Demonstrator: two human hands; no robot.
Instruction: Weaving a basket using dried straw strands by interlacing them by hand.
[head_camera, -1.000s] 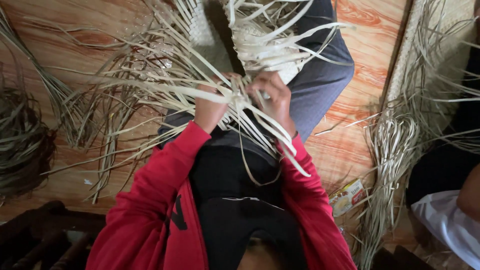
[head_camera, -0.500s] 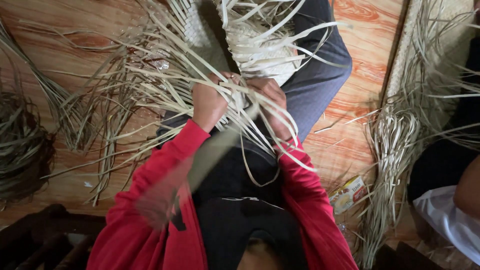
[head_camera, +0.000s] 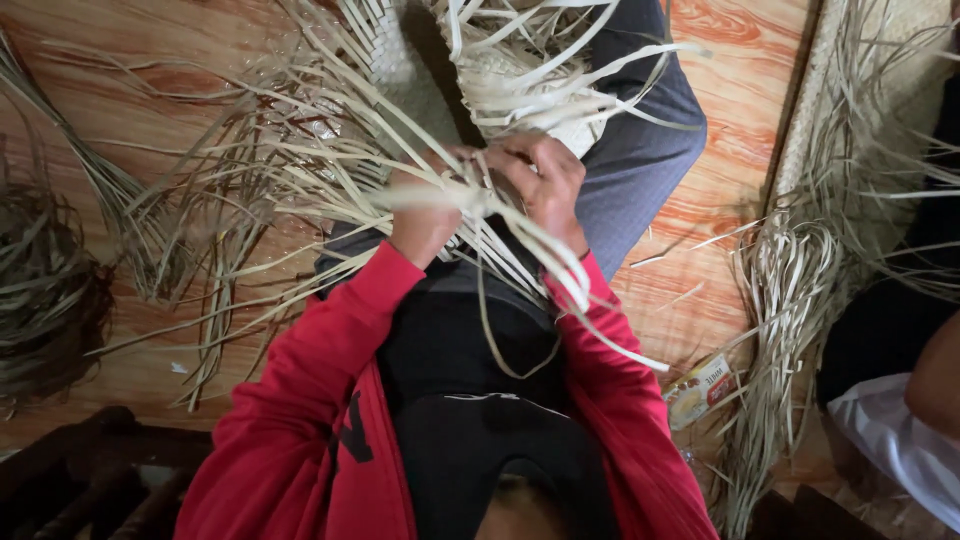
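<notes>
We are sitting on the wooden floor (head_camera: 120, 80) with a half-woven piece of pale straw (head_camera: 520, 80) resting over our grey-trousered knee (head_camera: 640, 170). Our left hand (head_camera: 425, 215) is closing around a bundle of loose flat strips (head_camera: 300, 170); its fingers are curled tight around the strands, with more strips fanning out to the left across the floor. Our right hand (head_camera: 545, 185) is working just beside it, touching the same bundle, its fingers (head_camera: 515, 160) bent and pinching strands where they leave the woven edge. Long strips are trailing down over our red sleeves (head_camera: 330, 340). A dark coil of straw (head_camera: 45, 290) is lying at the far left. Another heap of strips (head_camera: 790, 300) is lying at the right, with a small printed packet (head_camera: 700, 390) beside it. Another person's arm (head_camera: 935, 375) is showing at the right edge.
</notes>
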